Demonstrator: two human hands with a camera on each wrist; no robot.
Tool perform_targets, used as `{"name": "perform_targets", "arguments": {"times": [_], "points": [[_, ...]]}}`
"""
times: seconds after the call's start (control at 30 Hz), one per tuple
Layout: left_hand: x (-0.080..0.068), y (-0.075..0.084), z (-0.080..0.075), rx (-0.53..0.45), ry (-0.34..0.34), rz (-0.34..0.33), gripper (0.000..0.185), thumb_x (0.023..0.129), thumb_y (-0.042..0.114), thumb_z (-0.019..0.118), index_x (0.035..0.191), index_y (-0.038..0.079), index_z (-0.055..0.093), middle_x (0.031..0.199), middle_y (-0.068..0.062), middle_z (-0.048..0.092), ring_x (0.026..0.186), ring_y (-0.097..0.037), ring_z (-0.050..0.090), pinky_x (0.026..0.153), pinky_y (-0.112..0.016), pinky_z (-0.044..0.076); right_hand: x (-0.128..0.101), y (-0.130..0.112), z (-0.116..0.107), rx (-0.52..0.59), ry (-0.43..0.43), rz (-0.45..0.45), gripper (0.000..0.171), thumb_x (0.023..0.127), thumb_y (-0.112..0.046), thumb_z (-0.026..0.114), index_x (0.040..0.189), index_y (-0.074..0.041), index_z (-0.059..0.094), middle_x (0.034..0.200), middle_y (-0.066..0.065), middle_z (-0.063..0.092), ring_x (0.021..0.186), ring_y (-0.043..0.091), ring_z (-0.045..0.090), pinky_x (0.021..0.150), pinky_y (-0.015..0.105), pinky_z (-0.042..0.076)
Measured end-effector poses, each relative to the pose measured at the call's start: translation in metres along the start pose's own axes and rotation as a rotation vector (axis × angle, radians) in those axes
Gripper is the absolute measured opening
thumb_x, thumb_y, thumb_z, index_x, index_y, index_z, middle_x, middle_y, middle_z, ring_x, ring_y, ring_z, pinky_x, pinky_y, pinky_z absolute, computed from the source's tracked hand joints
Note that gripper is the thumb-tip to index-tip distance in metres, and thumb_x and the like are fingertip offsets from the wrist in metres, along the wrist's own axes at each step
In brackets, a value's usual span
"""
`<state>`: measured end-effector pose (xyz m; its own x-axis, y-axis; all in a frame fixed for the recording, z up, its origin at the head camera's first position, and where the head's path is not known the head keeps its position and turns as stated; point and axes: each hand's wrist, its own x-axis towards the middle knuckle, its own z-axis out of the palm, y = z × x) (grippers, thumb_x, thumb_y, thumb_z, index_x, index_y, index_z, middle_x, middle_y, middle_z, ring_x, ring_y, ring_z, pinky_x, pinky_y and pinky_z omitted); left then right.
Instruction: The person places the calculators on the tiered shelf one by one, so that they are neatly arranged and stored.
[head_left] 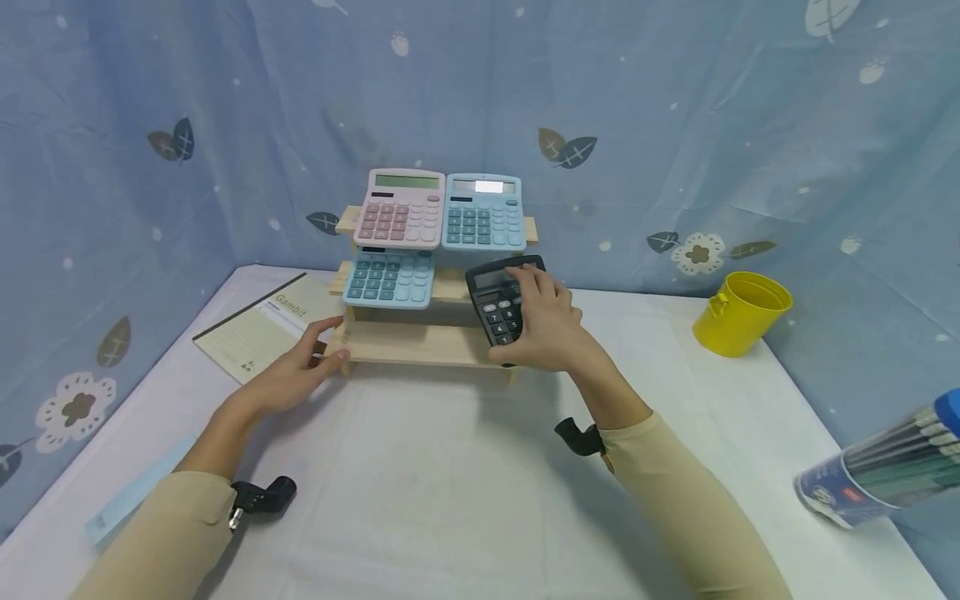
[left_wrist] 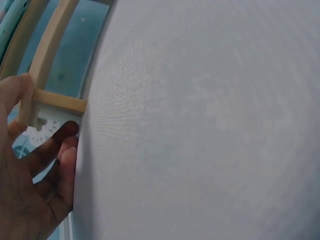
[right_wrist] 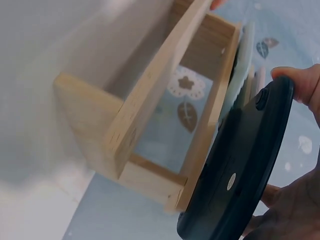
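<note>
My right hand (head_left: pixel 551 329) grips a black calculator (head_left: pixel 495 298) by its edges, tilted in front of the right part of a wooden tiered stand (head_left: pixel 420 343). In the right wrist view the back of the black calculator (right_wrist: pixel 235 165) shows close to the wooden boards; whether it touches them I cannot tell. My left hand (head_left: pixel 296 367) pinches the left end of the stand's lowest board between thumb and finger. On the top tier lean a pink calculator (head_left: pixel 401 208) and a light blue calculator (head_left: pixel 483 212). Another blue calculator (head_left: pixel 390 279) leans on the middle tier's left.
A Gambit notepad (head_left: pixel 262 325) lies left of the stand, and a light blue strip-like thing (head_left: pixel 138 492) is partly under my left sleeve. On the right stand a yellow bucket (head_left: pixel 742 312) and a tub of pencils (head_left: pixel 862 483). Patterned blue cloth (head_left: pixel 637 125) hangs behind.
</note>
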<state>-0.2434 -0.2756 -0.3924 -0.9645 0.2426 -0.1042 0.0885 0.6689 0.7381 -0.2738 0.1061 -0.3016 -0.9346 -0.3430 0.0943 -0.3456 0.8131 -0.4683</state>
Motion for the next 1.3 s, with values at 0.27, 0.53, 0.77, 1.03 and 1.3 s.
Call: {"name": "perform_targets", "arguments": {"times": [0.27, 0.53, 0.77, 1.03, 1.3], "points": [[0.004, 0.001, 0.007, -0.015, 0.004, 0.032, 0.072, 0.110, 0.047, 0.044, 0.165, 0.021, 0.007, 0.141, -0.031, 0.049, 0.130, -0.047, 0.053, 0.103, -0.060, 0.046, 0.006, -0.012, 0.008, -0.058, 0.017, 0.008, 0.109, 0.069, -0.045, 0.080, 0.158, -0.013, 0.025, 0.168, 0.018, 0.015, 0.146, 0.055, 0.019, 0.101, 0.071, 0.034], [0.006, -0.002, 0.008, -0.002, 0.012, 0.008, 0.074, 0.109, 0.053, 0.042, 0.165, 0.023, 0.006, 0.145, -0.032, 0.046, 0.133, -0.049, 0.050, 0.106, -0.062, 0.044, 0.017, -0.017, 0.018, -0.084, 0.028, 0.031, 0.106, 0.082, -0.060, 0.074, 0.163, -0.010, 0.027, 0.171, 0.021, 0.011, 0.153, 0.055, 0.005, 0.119, 0.069, 0.021], [0.003, 0.001, 0.003, 0.003, 0.009, 0.008, 0.074, 0.108, 0.054, 0.042, 0.165, 0.023, 0.005, 0.147, -0.033, 0.044, 0.135, -0.050, 0.048, 0.107, -0.063, 0.042, 0.018, -0.014, 0.012, -0.087, -0.062, -0.024, 0.119, 0.076, -0.050, 0.087, 0.165, -0.008, 0.019, 0.171, 0.023, -0.001, 0.153, 0.056, -0.006, 0.122, 0.067, 0.017], [0.001, -0.001, 0.000, 0.007, 0.013, 0.007, 0.074, 0.108, 0.053, 0.042, 0.165, 0.023, 0.006, 0.147, -0.033, 0.045, 0.135, -0.050, 0.048, 0.108, -0.064, 0.042, 0.021, -0.014, 0.007, -0.097, -0.050, -0.056, 0.103, 0.078, -0.040, 0.085, 0.160, -0.007, 0.034, 0.169, 0.022, 0.017, 0.153, 0.052, 0.011, 0.121, 0.064, 0.020], [0.000, -0.001, 0.002, -0.008, 0.021, 0.020, 0.072, 0.109, 0.048, 0.044, 0.165, 0.020, 0.007, 0.144, -0.033, 0.047, 0.134, -0.049, 0.049, 0.108, -0.063, 0.042, 0.026, -0.015, 0.007, -0.104, -0.050, -0.130, 0.098, 0.080, -0.045, 0.085, 0.156, -0.003, 0.041, 0.165, 0.023, 0.029, 0.155, 0.041, 0.020, 0.124, 0.058, 0.013]]}}
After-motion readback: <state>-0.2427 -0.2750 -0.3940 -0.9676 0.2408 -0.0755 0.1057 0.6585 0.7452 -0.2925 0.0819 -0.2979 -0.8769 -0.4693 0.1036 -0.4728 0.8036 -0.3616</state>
